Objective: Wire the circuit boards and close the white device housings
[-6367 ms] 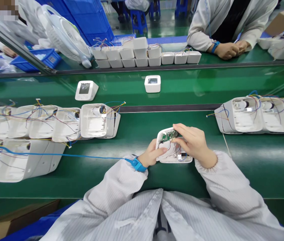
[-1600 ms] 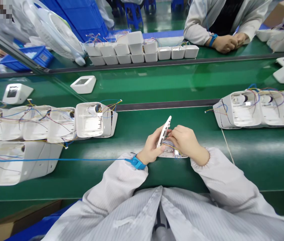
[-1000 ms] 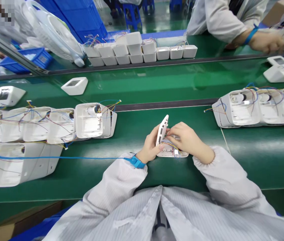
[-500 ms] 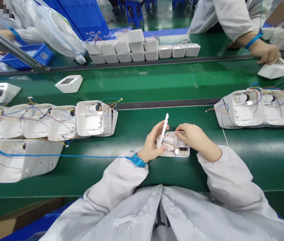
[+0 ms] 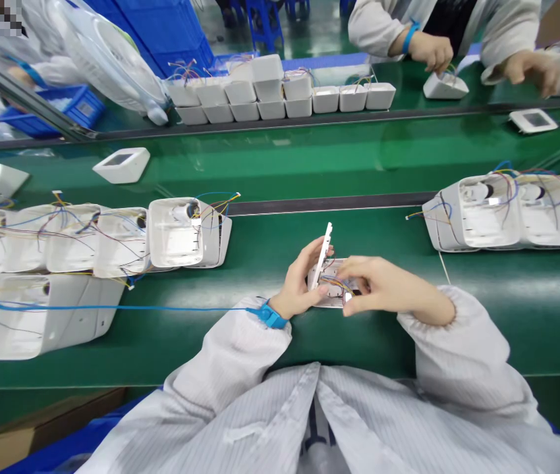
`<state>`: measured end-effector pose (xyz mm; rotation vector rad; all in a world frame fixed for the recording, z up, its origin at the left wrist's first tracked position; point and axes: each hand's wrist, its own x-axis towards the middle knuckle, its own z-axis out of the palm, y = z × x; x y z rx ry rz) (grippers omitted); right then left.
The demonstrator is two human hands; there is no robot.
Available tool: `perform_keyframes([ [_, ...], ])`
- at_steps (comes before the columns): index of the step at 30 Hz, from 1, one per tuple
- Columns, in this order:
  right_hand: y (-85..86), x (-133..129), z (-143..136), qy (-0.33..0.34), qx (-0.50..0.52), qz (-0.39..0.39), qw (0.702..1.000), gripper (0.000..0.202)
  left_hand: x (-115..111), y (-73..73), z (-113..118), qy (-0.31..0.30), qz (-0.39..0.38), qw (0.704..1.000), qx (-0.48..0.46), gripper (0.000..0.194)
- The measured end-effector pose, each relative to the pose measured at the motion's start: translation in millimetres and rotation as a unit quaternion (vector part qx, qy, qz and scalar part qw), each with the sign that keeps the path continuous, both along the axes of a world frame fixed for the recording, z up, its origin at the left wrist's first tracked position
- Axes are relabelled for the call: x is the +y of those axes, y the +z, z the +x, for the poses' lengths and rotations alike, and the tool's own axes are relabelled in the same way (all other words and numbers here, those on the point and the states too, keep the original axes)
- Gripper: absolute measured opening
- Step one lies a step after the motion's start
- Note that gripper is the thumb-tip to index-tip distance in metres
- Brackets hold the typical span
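Left grip (image 5: 302, 283): closed round a thin white panel (image 5: 322, 258), fingers behind it, thumb at its lower end. Right grip (image 5: 383, 286): thumb and fingers clearly parted, poised above the 3 o'clock end of a shallow white case (image 5: 330, 299). Whether the curled fingers have hold of any wire cannot be told; the thumb tip lies just beside a white connector (image 5: 347, 297).

The panel stands steeply tilted, seen almost edge-on. Its visible length runs from 7 o'clock to 1 o'clock, the upper end pointing to 1. The case sits at 4 o'clock from the centre of the view, hollow side up. As far as it shows, its long axis runs 9 to 3 o'clock; the right hand covers the 3 o'clock end. Thin coloured wires (image 5: 338, 283) lie inside, between panel and connector.

The left wrist wears a blue band (image 5: 270, 315), its blue cord (image 5: 136, 307) running off towards 9 o'clock.

Taking the case as centre, a green counter (image 5: 260, 263) extends all round. A wired white housing (image 5: 176, 234) ends a row between 9 and 10 o'clock; another housing group (image 5: 487, 214) stands at 2. A white unit with a display (image 5: 122, 164) rests at 10. Beyond, at 1 o'clock, a co-worker's hand (image 5: 431, 50) is over a small white housing (image 5: 445, 86).
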<state>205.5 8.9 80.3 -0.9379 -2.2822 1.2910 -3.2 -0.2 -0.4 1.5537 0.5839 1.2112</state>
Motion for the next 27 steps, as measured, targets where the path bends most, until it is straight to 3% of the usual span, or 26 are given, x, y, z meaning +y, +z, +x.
perform_keyframes([
  [2, 2.5, -2.8, -1.6, 0.037, 0.002, -0.013, 0.999, 0.028, 0.3, -0.8, -0.6, 0.002, 0.001, 1.000, 0.005, 0.081],
  [6, 0.3, -1.3, -1.0, 0.021, 0.021, -0.053, 0.998, 0.032, 1.0, -1.6, -2.0, 0.000, 0.016, 1.000, 0.026, 0.084],
  [12, -6.3, 3.5, 1.8, 0.018, 0.052, -0.109, 0.992, 0.016, 1.4, -1.0, -2.1, -0.001, 0.010, 1.000, 0.012, 0.081],
  [14, -10.9, 3.1, -0.7, 0.003, 0.039, -0.070, 0.997, 0.013, 1.4, -0.7, -2.0, -0.004, 0.008, 1.000, 0.010, 0.081],
  [17, -19.7, 2.3, -6.5, -0.005, 0.001, 0.050, 0.999, 0.013, 1.6, -0.1, -1.9, -0.005, 0.007, 1.000, 0.013, 0.081],
  [22, -28.6, 2.3, -12.5, -0.051, -0.124, 0.253, 0.958, 0.015, 1.9, 0.0, -1.7, 0.001, 0.032, 0.999, 0.037, 0.084],
  [27, -29.5, -2.8, -13.4, -0.113, -0.209, 0.271, 0.933, 0.016, 2.6, 1.4, -2.8, 0.015, 0.091, 0.989, 0.115, 0.092],
])
